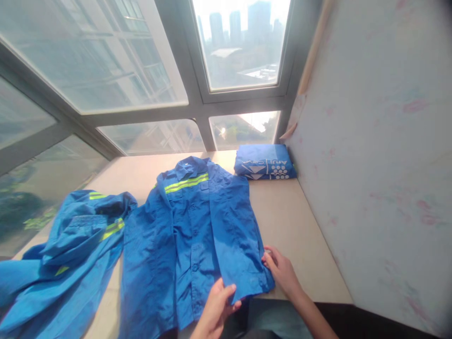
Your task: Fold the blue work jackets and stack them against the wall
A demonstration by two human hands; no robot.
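Observation:
A blue work jacket [192,221] lies front up on a pale ledge, its collar towards the window and a yellow reflective band across the chest. Both sleeves are laid down over the body. My left hand [219,306] grips the lower edge of the right-side sleeve near its cuff, thumb on top and fingers partly beneath the cloth. At the outer edge of the same sleeve, my right hand [282,273] pinches the fabric between thumb and fingers.
Crumpled blue workwear [81,245] with yellow strips lies at the left. A folded blue bundle with white print [264,162] sits at the back right, by the patterned wall [381,165]. Framed windows [243,101] close off the ledge [300,221] behind.

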